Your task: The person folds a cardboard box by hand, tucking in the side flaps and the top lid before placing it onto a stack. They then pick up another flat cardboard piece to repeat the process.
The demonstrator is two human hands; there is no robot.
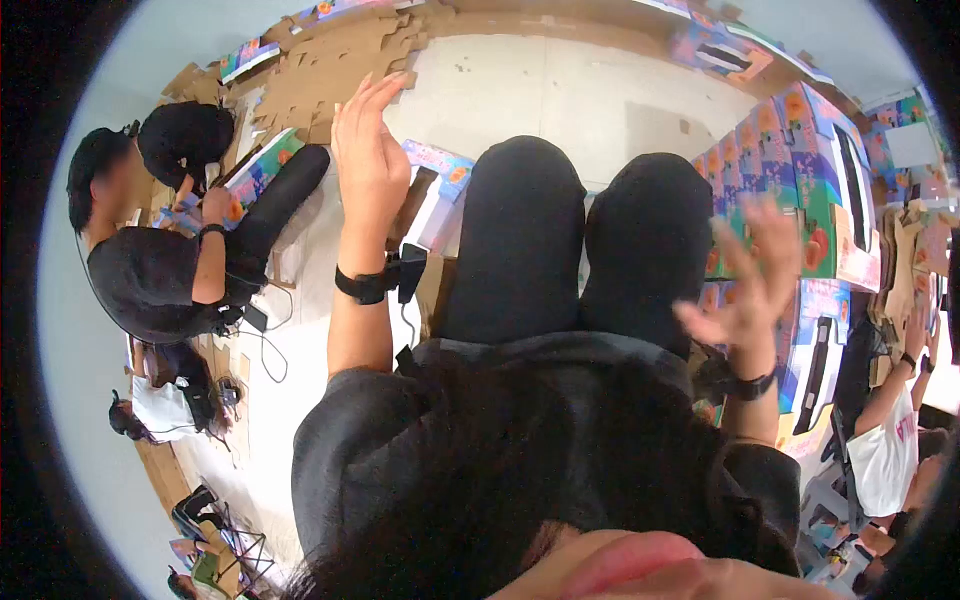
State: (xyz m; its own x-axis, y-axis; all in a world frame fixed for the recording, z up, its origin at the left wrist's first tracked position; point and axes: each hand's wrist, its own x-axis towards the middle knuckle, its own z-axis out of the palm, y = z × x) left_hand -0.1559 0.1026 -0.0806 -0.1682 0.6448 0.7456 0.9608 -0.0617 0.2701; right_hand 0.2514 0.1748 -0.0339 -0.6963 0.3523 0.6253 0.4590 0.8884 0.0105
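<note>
My left hand (370, 155) is raised to the left of my knees, its fingers stretched upward and nothing in it. Just beyond it, partly hidden by the hand and my leg, is a printed carton (440, 195) with a dark slot. My right hand (750, 275) hovers to the right of my thigh with fingers spread, slightly smeared by motion. It holds nothing. Closest to it is a stack of colourful printed cartons (838, 200). A dark band with a small device (385, 275) sits on my left wrist, and another dark band (745, 385) is on my right wrist.
Flattened brown cardboard (340, 60) lies on the floor ahead. At left sits a person in black (150, 280) with a printed carton (265, 165). A person in a white top (885, 450) is at right, near cardboard pieces (900, 270). A cable (275, 350) trails on the left floor.
</note>
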